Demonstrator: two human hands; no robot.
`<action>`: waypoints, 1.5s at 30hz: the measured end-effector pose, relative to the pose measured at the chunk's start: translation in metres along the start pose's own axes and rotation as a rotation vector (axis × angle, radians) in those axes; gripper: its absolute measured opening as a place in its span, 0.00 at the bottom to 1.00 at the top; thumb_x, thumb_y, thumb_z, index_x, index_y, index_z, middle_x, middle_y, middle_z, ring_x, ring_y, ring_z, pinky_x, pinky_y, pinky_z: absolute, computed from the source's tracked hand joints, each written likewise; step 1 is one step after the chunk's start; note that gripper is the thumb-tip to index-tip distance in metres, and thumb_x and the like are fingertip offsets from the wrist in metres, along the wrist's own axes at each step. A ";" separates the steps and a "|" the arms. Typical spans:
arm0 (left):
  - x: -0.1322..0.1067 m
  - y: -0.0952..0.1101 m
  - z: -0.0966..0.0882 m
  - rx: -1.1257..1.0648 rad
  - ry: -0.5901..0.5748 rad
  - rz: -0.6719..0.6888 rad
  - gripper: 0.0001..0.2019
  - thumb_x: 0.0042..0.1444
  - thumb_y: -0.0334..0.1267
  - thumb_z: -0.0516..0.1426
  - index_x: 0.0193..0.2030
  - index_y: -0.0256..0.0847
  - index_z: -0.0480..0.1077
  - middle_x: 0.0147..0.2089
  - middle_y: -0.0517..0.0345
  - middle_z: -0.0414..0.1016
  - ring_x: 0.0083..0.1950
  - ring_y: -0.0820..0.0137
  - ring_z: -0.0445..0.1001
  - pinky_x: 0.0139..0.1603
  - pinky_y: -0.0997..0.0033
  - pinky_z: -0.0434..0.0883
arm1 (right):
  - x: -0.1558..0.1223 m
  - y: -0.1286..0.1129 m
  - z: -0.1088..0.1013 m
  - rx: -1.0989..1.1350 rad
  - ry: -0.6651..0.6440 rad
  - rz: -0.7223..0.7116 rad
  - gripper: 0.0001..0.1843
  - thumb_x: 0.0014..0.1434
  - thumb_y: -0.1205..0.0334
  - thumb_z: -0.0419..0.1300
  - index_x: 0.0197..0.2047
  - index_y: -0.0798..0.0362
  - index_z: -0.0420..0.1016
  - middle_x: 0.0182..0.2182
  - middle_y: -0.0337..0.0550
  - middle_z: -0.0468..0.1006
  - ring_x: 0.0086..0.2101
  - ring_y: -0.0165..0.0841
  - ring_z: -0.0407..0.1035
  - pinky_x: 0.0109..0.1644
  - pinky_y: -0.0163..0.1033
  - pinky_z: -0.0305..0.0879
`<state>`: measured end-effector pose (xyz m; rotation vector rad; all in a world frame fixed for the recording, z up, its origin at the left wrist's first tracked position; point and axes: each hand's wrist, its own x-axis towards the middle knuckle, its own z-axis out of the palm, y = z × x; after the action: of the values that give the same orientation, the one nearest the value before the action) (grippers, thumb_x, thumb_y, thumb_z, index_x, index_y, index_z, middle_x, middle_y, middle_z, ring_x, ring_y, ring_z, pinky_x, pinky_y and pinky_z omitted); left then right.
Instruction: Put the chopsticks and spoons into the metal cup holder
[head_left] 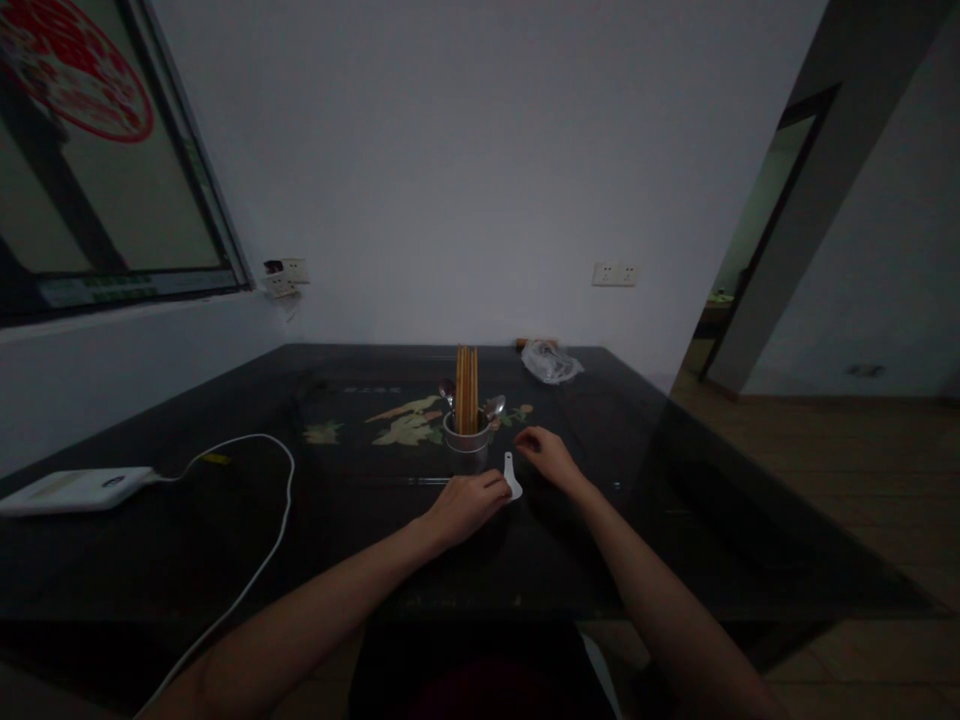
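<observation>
My left hand point(466, 505) rests on the dark table point(187, 520), its fingers closed on a small white spoon point(511, 478). My right hand point(549, 455) lies just right of the spoon with fingers curled loosely, nothing visible in it. Right behind both hands stands a round metal holder point(466, 436) with wooden chopsticks point(466, 388) upright in it and metal spoons point(495, 406) leaning out. A thin metal utensil point(420, 481) lies flat on the table left of my left hand.
A white device point(75, 489) with a white cable point(262, 520) lies at the left of the table. A crumpled plastic bag point(551, 362) sits at the far edge. A window is at left, a doorway at right.
</observation>
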<state>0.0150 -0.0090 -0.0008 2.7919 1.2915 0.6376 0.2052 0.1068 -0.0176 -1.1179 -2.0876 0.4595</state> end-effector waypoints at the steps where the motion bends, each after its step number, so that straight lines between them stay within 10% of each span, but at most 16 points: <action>1: -0.001 -0.001 0.000 -0.030 0.003 -0.005 0.10 0.63 0.38 0.48 0.44 0.43 0.69 0.44 0.56 0.72 0.40 0.71 0.72 0.37 0.75 0.67 | 0.000 -0.002 -0.002 0.000 -0.015 -0.019 0.09 0.53 0.69 0.58 0.38 0.54 0.76 0.33 0.43 0.75 0.35 0.32 0.68 0.40 0.36 0.63; 11: 0.002 -0.009 -0.009 -0.354 0.145 -0.125 0.08 0.61 0.39 0.52 0.41 0.40 0.70 0.40 0.57 0.74 0.40 0.71 0.72 0.42 0.72 0.68 | -0.007 -0.029 -0.017 0.057 -0.255 -0.218 0.10 0.54 0.67 0.59 0.39 0.50 0.80 0.40 0.43 0.79 0.43 0.37 0.69 0.52 0.42 0.58; 24: 0.000 -0.014 -0.018 -0.525 0.255 -0.116 0.09 0.57 0.42 0.56 0.41 0.39 0.67 0.41 0.55 0.69 0.41 0.70 0.71 0.41 0.71 0.71 | -0.014 -0.048 -0.022 0.273 -0.548 -0.134 0.13 0.55 0.59 0.57 0.38 0.55 0.80 0.33 0.41 0.80 0.33 0.33 0.70 0.38 0.34 0.63; 45: 0.000 -0.012 -0.028 -0.609 0.261 -0.040 0.09 0.56 0.38 0.57 0.43 0.39 0.67 0.44 0.53 0.68 0.43 0.69 0.70 0.40 0.71 0.70 | -0.015 -0.051 -0.028 0.449 -0.625 0.006 0.16 0.50 0.52 0.62 0.31 0.59 0.77 0.22 0.37 0.71 0.24 0.26 0.60 0.28 0.32 0.54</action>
<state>-0.0039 -0.0061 0.0230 2.2326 0.9567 1.1874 0.2019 0.0656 0.0254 -0.7674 -2.3131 1.3443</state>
